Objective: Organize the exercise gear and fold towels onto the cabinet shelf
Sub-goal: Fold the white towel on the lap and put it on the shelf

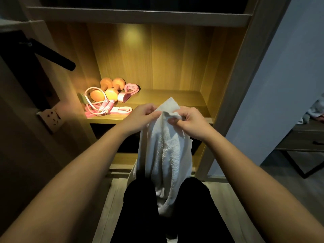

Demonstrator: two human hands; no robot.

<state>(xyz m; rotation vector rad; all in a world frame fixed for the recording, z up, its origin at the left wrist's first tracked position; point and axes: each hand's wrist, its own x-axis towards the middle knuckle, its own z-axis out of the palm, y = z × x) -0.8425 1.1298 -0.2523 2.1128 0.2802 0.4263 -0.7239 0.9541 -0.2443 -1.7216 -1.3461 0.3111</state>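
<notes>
- Towel (pixel 164 155), white, hangs at the centre of the frame from our left hand (pixel 140 116) and right hand (pixel 191 122). Its lower end sags between our dark trouser legs (pixel 140 207) at the bottom centre.
- Fingers of the left hand, just left of centre, are curled and pinch the towel's bunched top edge.
- Thumb and fingers of the right hand, just right of centre, pinch the same edge close beside the left hand. One corner of the towel sticks up above both.
- Behind the hands, in the middle of the frame, we see the lit shelf (pixel 175 97) of the cabinet. The towel hangs in front of it, not on it.
- Two dumbbells (pixel 109 88), orange in this light, lie side by side at the shelf's left end.
- Just in front of them lies a coiled jump rope (pixel 105 106) with pink handles.
- A flat pink band (pixel 122 109) lies right of the rope, and looped pink bands (pixel 130 89) sit just right of the dumbbells.
- At the left edge we see a wall socket (pixel 50 118), with a black handle (pixel 52 55) at the upper left.
</notes>
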